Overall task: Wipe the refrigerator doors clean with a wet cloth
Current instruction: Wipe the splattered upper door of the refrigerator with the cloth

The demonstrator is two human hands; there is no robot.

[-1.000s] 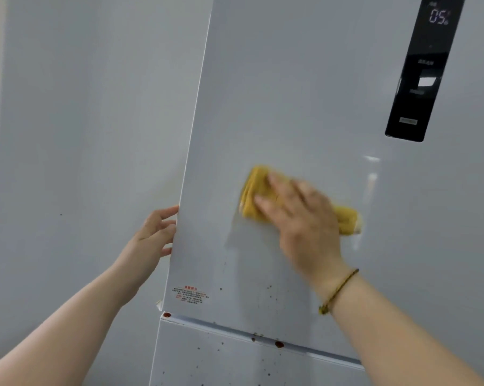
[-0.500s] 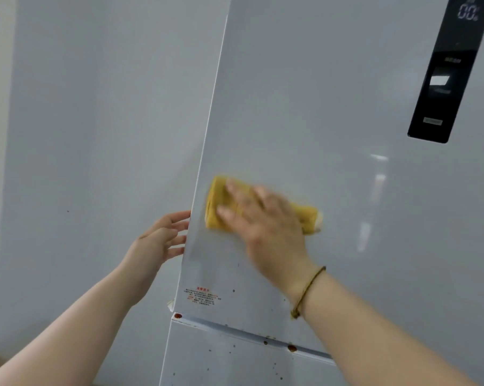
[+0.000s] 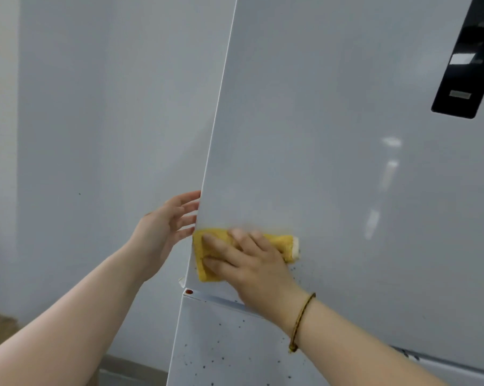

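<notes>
Head view shows us the upper door (image 3: pixel 332 135) of the refrigerator, with the lower door (image 3: pixel 221 344) beneath it. Our left hand (image 3: pixel 162 232) lies with straight fingers against the upper door's left edge, bracing it. Our right hand (image 3: pixel 252 263) presses flat, fingers spread, on the yellow cloth (image 3: pixel 281 245) at the door's lower left corner. We judge the upper door's bottom strip is in hand. Next we should sweep right over the specks beside the cloth, then drop to the dark specks (image 3: pixel 213 355) below, pressing firmly.
</notes>
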